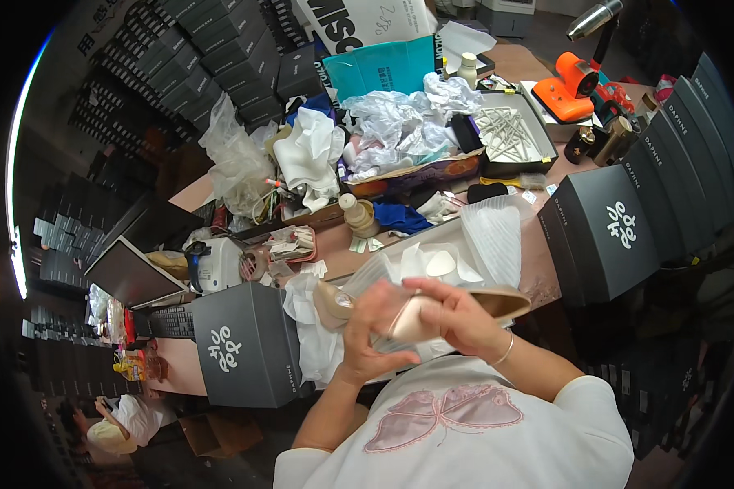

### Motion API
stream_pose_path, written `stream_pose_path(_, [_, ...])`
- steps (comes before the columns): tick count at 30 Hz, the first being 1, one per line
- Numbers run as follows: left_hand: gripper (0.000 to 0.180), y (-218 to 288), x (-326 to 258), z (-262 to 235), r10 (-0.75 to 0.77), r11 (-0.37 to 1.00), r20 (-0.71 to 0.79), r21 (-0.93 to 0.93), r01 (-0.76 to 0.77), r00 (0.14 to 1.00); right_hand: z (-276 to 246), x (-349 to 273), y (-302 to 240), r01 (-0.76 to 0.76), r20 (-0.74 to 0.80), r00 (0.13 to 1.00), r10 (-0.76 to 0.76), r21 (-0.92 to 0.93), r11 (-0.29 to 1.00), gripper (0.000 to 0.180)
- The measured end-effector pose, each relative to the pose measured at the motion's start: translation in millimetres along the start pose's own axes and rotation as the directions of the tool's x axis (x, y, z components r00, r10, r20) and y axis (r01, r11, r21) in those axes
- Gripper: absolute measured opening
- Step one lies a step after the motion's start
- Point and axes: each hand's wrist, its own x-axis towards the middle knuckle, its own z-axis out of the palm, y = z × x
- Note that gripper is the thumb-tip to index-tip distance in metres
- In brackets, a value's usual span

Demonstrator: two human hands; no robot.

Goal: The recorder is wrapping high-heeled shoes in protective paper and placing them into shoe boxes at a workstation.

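My left hand (373, 332) and my right hand (457, 316) meet in front of my chest, both closed around a beige shoe (501, 302) whose pointed toe sticks out to the right. A clear plastic wrap covers part of the shoe between my fingers. A second beige shoe (333, 300) lies just left of my left hand on white tissue paper (314, 338). Behind my hands sits an open shoe box (432, 261) holding white paper and a white insole piece.
A dark grey shoe box (249, 342) stands at my left and several more (612, 232) line the right side. Crumpled paper, bags and an open box of white hangers (510, 134) pile up behind. An orange tool (571, 85), a small bottle (357, 216) and a keyboard (167, 322) sit on the table.
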Motion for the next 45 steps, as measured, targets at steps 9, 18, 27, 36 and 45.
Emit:
stream_pose_path(9, [0.064, 25, -14, 26, 0.323, 0.943, -0.165, -0.028, -0.332, 0.932, -14, -33, -6, -0.045, 0.489, 0.8, 0.347, -0.528, 0.848, 0.028])
stream_pose_path(18, [0.086, 11, 25, 11, 0.116, 0.881, -0.045, -0.456, -0.123, 0.992, 7, -30, 17, -0.019, 0.292, 0.954, -0.066, 0.28, 0.96, 0.028])
stream_pose_path(27, [0.07, -53, 7, -21, -0.511, 0.657, 0.048, -0.622, 0.427, 0.858, 1, -31, 14, 0.125, 0.217, 0.975, 0.045, -0.706, 0.697, 0.058])
stream_pose_path(36, [0.052, -87, 2, -4, -0.713, 0.07, 0.488, -0.665, 0.743, 0.504, -42, 7, 28, 0.348, 0.325, 0.908, 0.265, -0.937, -0.042, 0.057])
stream_pose_path(45, [0.056, -78, -24, -14, -0.838, 0.133, 0.338, -0.636, 0.76, 0.429, -68, 54, 98, 0.174, 0.192, 0.956, 0.223, -0.98, 0.095, 0.069])
